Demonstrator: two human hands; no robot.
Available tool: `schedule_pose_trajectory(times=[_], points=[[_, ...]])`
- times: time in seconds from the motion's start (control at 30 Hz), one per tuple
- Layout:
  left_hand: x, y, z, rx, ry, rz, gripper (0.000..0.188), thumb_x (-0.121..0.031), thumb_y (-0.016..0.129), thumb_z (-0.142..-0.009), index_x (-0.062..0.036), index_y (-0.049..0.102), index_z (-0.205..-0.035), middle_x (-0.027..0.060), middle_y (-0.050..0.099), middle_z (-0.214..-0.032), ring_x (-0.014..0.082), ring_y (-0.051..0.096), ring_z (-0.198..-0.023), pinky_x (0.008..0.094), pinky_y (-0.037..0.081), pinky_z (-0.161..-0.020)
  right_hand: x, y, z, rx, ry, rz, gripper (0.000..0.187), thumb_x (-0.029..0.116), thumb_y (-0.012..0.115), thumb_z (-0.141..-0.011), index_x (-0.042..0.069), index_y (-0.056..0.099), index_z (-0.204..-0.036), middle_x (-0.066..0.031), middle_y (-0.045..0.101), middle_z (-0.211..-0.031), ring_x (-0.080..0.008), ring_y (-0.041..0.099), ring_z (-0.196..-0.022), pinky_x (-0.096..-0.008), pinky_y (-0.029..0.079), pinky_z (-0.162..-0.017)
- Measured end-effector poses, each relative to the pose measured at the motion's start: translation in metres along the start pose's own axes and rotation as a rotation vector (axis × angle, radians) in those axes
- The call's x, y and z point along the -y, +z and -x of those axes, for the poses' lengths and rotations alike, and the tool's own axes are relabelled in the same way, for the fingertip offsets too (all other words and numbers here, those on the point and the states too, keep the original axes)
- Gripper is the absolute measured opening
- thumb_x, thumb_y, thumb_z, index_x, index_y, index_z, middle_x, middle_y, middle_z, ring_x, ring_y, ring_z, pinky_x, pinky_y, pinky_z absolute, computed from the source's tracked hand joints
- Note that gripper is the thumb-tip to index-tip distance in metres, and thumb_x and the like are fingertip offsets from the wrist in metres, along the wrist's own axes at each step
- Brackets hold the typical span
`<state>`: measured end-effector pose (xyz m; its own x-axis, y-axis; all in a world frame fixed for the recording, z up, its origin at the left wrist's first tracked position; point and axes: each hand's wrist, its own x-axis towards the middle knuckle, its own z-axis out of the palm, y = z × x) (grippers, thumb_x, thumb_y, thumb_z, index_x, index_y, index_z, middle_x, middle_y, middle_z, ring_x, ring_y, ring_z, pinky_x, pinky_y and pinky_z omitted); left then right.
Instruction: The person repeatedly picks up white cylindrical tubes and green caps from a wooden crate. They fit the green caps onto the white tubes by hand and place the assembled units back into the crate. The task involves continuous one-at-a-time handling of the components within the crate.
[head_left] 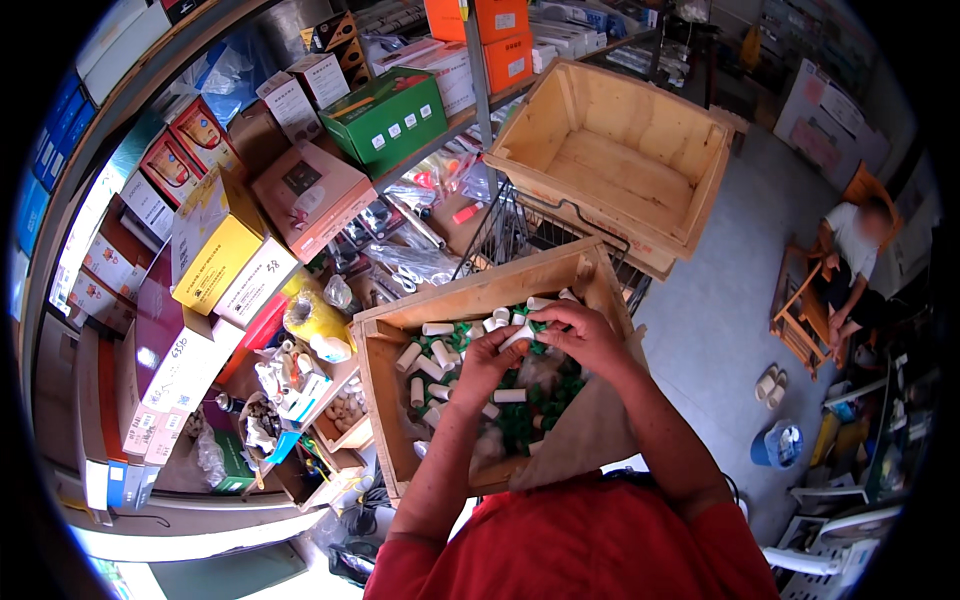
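Both my hands meet over a wooden box point(378, 410) filled with short white plastic tubes and green plastic pieces. Between the fingertips of my left hand point(484, 362) and my right hand point(578, 336) is a white plastic fitting point(517, 337). Each hand is closed in a pinch on it, and the fingers partly cover it. Green shows close to the right fingertips, but whether it belongs to the fitting I cannot tell. Loose white tubes point(441, 354) lie mostly along the box's left side. Green pieces point(512, 415) are heaped in the middle, with clear plastic film among them.
Beyond the box, a large tan bin point(700, 150) rests by a black wire basket point(510, 225). Shelves on the left hold cartons, including a green box point(385, 120) and a yellow box point(215, 240). At right sits another person point(850, 245), near slippers point(770, 385) and a blue bucket point(777, 445).
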<state>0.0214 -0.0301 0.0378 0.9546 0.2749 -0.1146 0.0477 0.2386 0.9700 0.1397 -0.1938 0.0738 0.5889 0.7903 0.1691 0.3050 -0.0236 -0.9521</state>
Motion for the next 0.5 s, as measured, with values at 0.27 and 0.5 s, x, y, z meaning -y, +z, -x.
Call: schedule_pose_trajectory(times=[0.27,0.5], points=[[-0.001,0.007,0.002,-0.066,0.334,-0.441,0.030,-0.002,0.073,-0.080,-0.0018,0.067,-0.109,0.0055,0.064,-0.096,0.0154,0.059,-0.085,0.0281,0.046,-0.080,-0.007,0.001,0.001,-0.047,0.088,0.160,0.025,0.022,0.071,-0.086,0.000,0.065,-0.098,-0.0073,0.064,-0.078,-0.0111,0.061,-0.071,-0.0269,0.049,-0.064],[-0.011,0.014,0.006,-0.064,0.354,-0.493,0.030,-0.001,0.073,-0.078,-0.0015,0.066,-0.107,0.0080,0.063,-0.095,0.0196,0.059,-0.088,0.0296,0.046,-0.081,0.007,-0.001,0.002,-0.015,0.238,0.209,0.032,0.031,0.067,-0.089,0.000,0.064,-0.091,-0.0084,0.063,-0.066,-0.0147,0.060,-0.059,-0.0302,0.048,-0.058]])
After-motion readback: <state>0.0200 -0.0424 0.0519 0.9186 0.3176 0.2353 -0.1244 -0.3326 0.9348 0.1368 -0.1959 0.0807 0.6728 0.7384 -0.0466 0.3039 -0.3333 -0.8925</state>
